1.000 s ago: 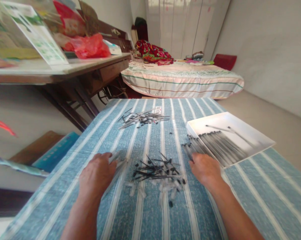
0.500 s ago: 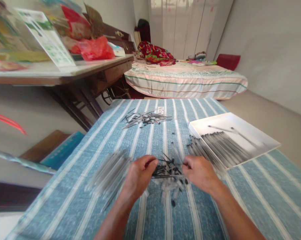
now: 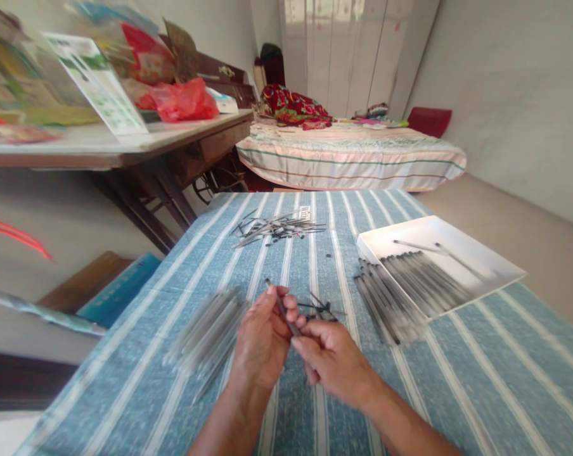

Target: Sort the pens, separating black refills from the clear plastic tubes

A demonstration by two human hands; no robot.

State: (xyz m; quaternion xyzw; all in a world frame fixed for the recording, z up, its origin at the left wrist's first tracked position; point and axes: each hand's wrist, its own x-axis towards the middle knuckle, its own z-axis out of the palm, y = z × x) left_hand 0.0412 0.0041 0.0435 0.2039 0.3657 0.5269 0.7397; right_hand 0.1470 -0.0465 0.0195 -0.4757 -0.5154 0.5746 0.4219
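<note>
Between my two hands is a dark, slim pen (image 3: 284,310), tilted with its black-tipped end up and to the left. My left hand (image 3: 262,335) wraps its fingers round the upper part. Lower down, my right hand (image 3: 331,358) pinches the pen with thumb and fingers. Behind my right hand lies a heap of small black pen parts (image 3: 322,309), partly hidden by the hand. Left of my left hand is a pile of translucent grey pen barrels (image 3: 210,326). A row of dark, black-ended pens (image 3: 381,297) lies to the right, beside the box.
A white open box (image 3: 481,253) on the right holds several dark pens. Thin refills and small parts (image 3: 279,228) lie scattered at the back of the striped cloth (image 3: 248,418). A cluttered desk (image 3: 172,142) stands at left, a bed (image 3: 353,152) beyond.
My hands were apart over the heap of parts; now they have come together in front of it, holding one pen. My right hand has moved left and down.
</note>
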